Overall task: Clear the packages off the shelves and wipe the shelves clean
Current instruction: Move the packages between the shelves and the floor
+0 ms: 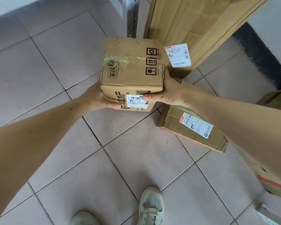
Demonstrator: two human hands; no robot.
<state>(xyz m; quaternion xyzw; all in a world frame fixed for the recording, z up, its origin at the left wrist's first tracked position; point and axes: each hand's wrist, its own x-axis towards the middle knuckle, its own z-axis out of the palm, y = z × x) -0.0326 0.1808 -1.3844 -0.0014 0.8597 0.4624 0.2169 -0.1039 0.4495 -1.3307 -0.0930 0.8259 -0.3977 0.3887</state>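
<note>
I hold a small taped cardboard box (pixel 131 69) with printed handling symbols and a white shipping label in the air above the tiled floor. My left hand (pixel 97 99) grips its left lower side, the thumb under the near face. On the other side my right hand (pixel 165 93) grips the right edge, its thumb pressed on the label. The fingers of both hands are hidden behind the box.
A flat cardboard parcel (pixel 193 125) with a label lies on the floor at right. A tall cardboard package (pixel 193 30) with a label leans upright behind it, beside a metal shelf post (pixel 133 18). More boxes (pixel 269 176) sit at the right edge. My shoes (pixel 150 207) stand below.
</note>
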